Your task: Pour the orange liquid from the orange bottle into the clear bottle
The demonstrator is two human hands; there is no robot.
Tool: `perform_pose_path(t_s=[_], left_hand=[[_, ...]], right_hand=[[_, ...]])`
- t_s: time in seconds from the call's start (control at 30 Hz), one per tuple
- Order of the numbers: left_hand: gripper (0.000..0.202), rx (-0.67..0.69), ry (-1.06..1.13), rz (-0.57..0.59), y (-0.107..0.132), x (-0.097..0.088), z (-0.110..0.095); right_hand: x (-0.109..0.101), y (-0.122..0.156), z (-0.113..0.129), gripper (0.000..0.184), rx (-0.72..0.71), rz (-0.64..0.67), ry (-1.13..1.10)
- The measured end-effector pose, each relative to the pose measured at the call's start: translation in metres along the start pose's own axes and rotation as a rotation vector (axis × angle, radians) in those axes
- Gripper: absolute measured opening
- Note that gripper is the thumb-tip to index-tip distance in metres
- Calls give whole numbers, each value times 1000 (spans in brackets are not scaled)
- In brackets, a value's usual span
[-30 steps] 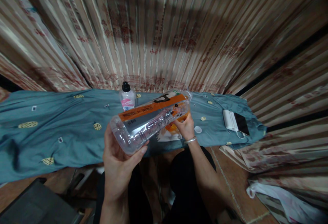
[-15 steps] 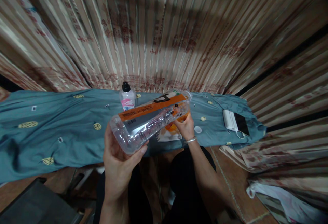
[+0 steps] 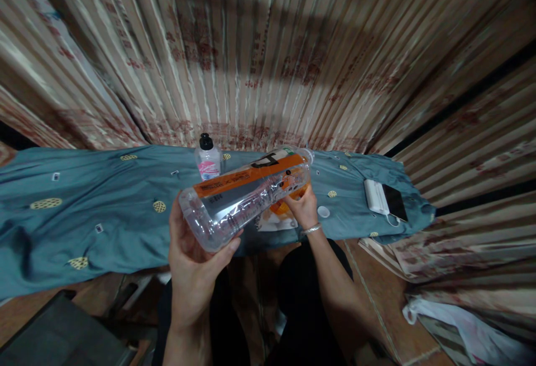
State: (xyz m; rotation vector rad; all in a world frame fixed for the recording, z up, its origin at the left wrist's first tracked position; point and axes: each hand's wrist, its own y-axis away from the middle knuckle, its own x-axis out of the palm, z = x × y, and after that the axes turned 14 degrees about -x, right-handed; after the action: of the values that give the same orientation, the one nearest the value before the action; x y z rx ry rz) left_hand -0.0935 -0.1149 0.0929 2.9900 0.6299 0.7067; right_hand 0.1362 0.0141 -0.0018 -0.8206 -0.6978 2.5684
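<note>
A big clear plastic bottle (image 3: 247, 215) with an orange and black label lies tilted across my view, held above the cloth. Its mouth points to the upper right and looks uncapped. My left hand (image 3: 196, 265) cups the base from below, thumb along the near side. Near the neck, my right hand (image 3: 304, 207) grips the underside, its fingers partly hidden behind the bottle. Under the bottle sits an orange and white packet (image 3: 278, 221), mostly covered. A round whitish cap (image 3: 322, 211) rests on the cloth just right of my right hand.
A small bottle with a black cap (image 3: 206, 157) stands behind the big bottle. To the right, a white power bank (image 3: 376, 196) lies beside a black phone (image 3: 394, 202). The narrow surface wears a teal pineapple-print cloth (image 3: 125, 204); a patterned curtain (image 3: 259, 64) hangs behind it.
</note>
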Motion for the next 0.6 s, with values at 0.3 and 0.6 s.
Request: perform_pose_path(t_s=[0.3,0.6], left_hand=[[92,-52,7,-11,-1,0,1],[87,-82,-32,-18,0,-2,-1]], right_hand=[[-1,-1,2,69,11,-3,-7],[-1,-1,2,68,-9,2,-27]])
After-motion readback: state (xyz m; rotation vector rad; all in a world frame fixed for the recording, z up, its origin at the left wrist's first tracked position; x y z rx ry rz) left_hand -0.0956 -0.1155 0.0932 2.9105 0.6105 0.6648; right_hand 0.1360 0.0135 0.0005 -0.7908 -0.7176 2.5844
